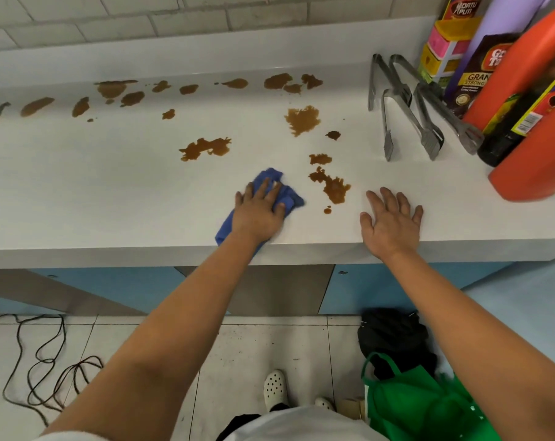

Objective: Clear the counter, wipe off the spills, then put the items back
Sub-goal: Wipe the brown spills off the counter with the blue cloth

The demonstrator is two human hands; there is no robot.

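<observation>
Left hand [259, 211] pressed flat, fingers spread, on a crumpled blue cloth [281, 192] near the front edge of the white counter [110, 192]. Right hand [392, 222] open and empty, palm down on bare counter. Between both hands, a brown spill [333, 186]; more brown patches beyond them. Beyond right hand, metal tongs [406, 113], an orange jug [534, 122] and a dark bottle [505, 135].
</observation>
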